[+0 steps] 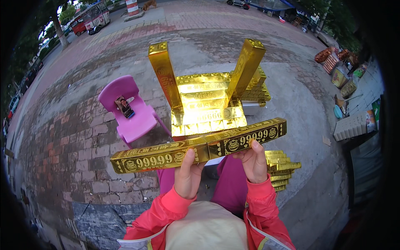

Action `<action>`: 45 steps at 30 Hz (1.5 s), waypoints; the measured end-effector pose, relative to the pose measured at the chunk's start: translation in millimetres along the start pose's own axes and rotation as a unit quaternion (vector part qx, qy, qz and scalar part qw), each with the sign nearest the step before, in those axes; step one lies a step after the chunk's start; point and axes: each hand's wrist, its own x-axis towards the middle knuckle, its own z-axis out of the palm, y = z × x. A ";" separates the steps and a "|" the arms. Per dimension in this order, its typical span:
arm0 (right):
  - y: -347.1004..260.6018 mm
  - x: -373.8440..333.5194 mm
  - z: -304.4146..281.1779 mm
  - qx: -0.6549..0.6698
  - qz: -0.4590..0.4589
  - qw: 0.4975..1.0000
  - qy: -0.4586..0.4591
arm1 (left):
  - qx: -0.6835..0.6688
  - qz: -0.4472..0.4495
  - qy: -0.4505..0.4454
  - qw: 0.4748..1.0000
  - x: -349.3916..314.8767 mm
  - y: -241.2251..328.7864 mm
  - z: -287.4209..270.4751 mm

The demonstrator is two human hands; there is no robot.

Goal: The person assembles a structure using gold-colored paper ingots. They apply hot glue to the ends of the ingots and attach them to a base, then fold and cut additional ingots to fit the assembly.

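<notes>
The surface beneath the layer of gold boxes (pixel 204 98) is mostly covered by them, a stepped pile (pixel 284 168) is partly blocked by the right sleeve (pixel 264 200), and most fingers are concealed behind the held pair; whether these are joined cannot be told. The left box (pixel 146 160) is gripped near its right end by the left hand (pixel 186 179), and the right box (pixel 268 135), set end to end with it, is grasped by the right hand (pixel 253 164). Both are held slanting by the layer's near edge, long, square-ended and shiny, with ornamented gold faces, the right one's front darker.
</notes>
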 end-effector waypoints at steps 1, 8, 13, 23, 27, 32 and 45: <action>0.7 0.3 -1.4 0.004 0.005 1.000 0.003 | 0.000 0.005 -0.004 1.000 0.2 0.6 1.1; 3.0 -2.2 -4.4 0.016 0.011 1.000 0.012 | -0.011 -0.018 0.004 1.000 1.9 1.5 0.7; 1.4 -4.3 0.3 0.022 0.002 1.000 -0.013 | -0.035 -0.012 -0.004 0.999 1.5 -4.5 -8.7; -0.8 -11.9 -11.9 0.076 0.062 0.994 -0.052 | 0.000 -0.021 -0.102 0.995 -7.9 -9.5 -34.9; -32.3 -20.0 -3.3 -0.342 0.283 0.881 -0.165 | 0.121 0.014 -0.169 0.978 0.9 3.0 -43.8; -66.9 -42.0 50.9 -0.469 0.011 0.854 -0.226 | 0.212 0.047 -0.273 0.937 5.1 11.7 -50.8; -57.5 -4.6 88.9 -0.633 -0.188 0.694 -0.286 | 0.211 0.040 -0.318 0.924 6.4 16.5 -53.8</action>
